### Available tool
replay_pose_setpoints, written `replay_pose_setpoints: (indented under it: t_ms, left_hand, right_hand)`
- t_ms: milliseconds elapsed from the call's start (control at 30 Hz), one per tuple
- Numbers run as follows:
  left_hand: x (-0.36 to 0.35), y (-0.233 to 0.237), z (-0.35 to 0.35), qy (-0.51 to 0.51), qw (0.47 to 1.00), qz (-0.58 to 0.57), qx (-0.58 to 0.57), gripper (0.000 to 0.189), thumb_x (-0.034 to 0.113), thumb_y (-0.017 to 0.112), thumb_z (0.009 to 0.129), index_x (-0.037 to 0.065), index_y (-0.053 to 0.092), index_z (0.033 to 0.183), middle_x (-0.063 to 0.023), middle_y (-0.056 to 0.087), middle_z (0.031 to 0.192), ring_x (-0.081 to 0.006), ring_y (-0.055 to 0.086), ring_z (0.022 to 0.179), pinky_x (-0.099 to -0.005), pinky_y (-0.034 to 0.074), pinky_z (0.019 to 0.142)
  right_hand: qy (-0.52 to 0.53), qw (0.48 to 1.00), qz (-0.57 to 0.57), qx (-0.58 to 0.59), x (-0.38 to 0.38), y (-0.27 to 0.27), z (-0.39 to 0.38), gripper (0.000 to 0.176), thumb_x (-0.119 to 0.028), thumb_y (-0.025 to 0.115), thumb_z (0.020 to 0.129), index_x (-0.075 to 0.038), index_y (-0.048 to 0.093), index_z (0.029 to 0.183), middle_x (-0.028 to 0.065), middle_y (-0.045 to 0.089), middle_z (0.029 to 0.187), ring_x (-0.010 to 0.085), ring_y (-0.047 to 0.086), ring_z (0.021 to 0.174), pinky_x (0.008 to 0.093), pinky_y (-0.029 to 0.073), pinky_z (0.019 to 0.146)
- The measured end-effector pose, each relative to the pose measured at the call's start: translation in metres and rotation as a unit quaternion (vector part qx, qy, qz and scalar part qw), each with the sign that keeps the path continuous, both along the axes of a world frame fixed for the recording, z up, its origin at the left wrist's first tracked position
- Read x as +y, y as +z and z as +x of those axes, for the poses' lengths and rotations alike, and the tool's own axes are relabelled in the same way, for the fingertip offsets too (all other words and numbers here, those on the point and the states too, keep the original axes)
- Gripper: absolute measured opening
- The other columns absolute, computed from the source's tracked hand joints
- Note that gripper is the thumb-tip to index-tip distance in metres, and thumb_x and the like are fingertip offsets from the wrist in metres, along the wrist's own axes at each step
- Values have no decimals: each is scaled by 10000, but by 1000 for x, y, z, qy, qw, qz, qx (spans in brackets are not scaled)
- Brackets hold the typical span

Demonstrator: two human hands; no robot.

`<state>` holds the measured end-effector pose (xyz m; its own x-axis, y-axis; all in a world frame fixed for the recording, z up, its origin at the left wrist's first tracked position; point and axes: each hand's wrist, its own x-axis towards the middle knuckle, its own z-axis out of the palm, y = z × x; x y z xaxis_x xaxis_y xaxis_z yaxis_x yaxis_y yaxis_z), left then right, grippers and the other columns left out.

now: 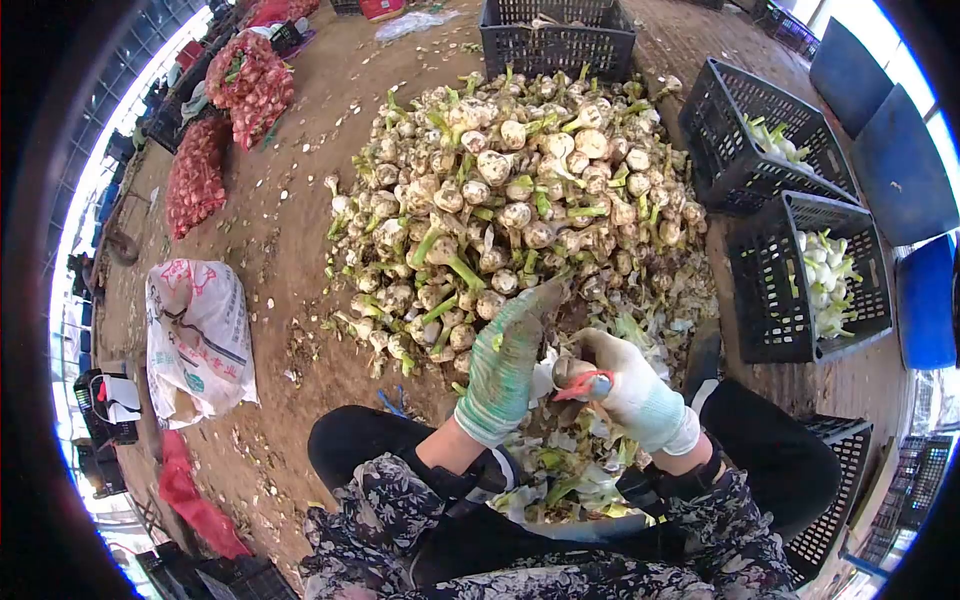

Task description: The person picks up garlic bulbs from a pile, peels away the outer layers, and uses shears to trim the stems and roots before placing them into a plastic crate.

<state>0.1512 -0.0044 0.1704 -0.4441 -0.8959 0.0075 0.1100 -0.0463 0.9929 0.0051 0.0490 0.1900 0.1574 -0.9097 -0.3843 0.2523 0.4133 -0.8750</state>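
A large heap of garlic bulbs (pixel 515 215) with cut green stems lies on the ground in front of me. My left hand (pixel 503 368), in a white and green glove with dirty fingertips, reaches toward the heap's near edge, fingers stretched out. Beside it, my right hand (pixel 635 395), in a whitish glove, is closed around a small tool with a red and blue handle (pixel 588 385); its working end cannot be made out. Whitish scraps show between the hands. Below them, peeled skins and leaf trimmings (pixel 570 465) lie between my legs.
Black crates holding cleaned white garlic (pixel 828 275) stand on the right, near a blue barrel (pixel 926 305). Another black crate (pixel 556 45) is behind the heap. On the left are a white woven sack (pixel 200 335) and filled red mesh bags (pixel 250 88).
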Motion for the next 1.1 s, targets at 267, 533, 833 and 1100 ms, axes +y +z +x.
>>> replay_pose_setpoints:
  t_ms: [267, 533, 833, 1100]
  left_hand:
    - [4, -6, 5, -9, 999, -38, -22, 462, 314, 486, 889, -40, 484, 1186, -149, 523, 1181, -216, 502, 1075, -323, 373, 923]
    - [5, -1, -2, 29, 999, 21, -13, 541, 465, 443, 886, 5, 529, 1158, -77, 588, 1058, -133, 537, 918, -262, 434, 807]
    - [-10, -5, 5, 48, 908, 355, 216, 346, 153, 496, 853, 16, 496, 1171, -97, 588, 939, -208, 594, 791, -316, 514, 684]
    - [-12, -26, 0, 154, 887, 379, 214, 398, 91, 507, 817, 50, 460, 1210, -90, 555, 994, -196, 566, 808, -357, 522, 672]
  right_hand:
    - [-68, 947, -150, 275, 12, 13, 12, 223, -37, 597, 744, 52, 550, 943, 118, 613, 784, 127, 554, 715, 255, 456, 659]
    - [-121, 981, -70, 135, 19, -14, 6, 279, 27, 560, 746, 68, 476, 1008, 112, 569, 912, 141, 530, 838, 267, 434, 739]
    - [-123, 875, -52, 466, 8, -108, -42, 196, -132, 571, 740, -11, 545, 892, 157, 577, 819, 305, 567, 726, 399, 460, 677]
    - [-116, 882, -204, 408, 16, -17, -2, 446, -191, 678, 669, -42, 538, 1065, 178, 558, 907, 324, 549, 885, 380, 448, 770]
